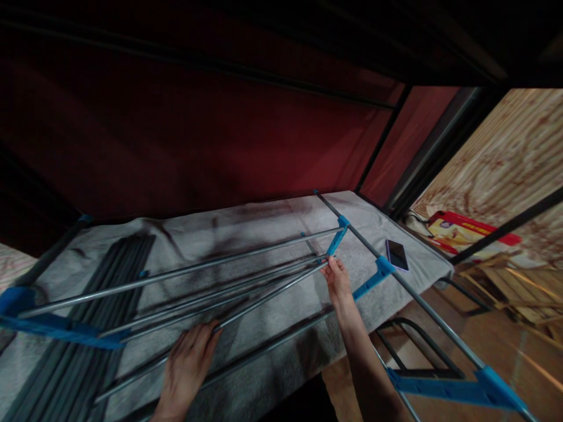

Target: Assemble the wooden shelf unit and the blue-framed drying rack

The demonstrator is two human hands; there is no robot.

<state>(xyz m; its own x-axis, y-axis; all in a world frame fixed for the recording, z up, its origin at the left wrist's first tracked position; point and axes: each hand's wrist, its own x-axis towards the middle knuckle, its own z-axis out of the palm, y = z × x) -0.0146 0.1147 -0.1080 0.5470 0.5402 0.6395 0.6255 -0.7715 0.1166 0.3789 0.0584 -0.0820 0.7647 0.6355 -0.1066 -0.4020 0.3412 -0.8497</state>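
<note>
My left hand (189, 363) is wrapped round a thin grey metal tube (268, 299) near its lower left part. Up at the tube's far right end, the fingers of my right hand (338, 280) pinch it beside a blue plastic bracket (336, 241). Whether the tube's tip sits in that bracket I cannot tell. Other metal tubes (193, 269) run from the right bracket toward a long blue bracket (65, 328) at the left. Another blue bracket (376, 276) sits lower on the slanting side pole (416, 299), with a further blue bracket (457, 390) at the bottom right.
A bundle of dark grey tubes (105, 281) lies at left on the cloth-covered surface (281, 225). To the right rests a phone (396, 255). A dark-framed chair (417, 351), a red-and-yellow package (466, 231) and wooden slats (523, 287) stand beyond. Red panels rise behind.
</note>
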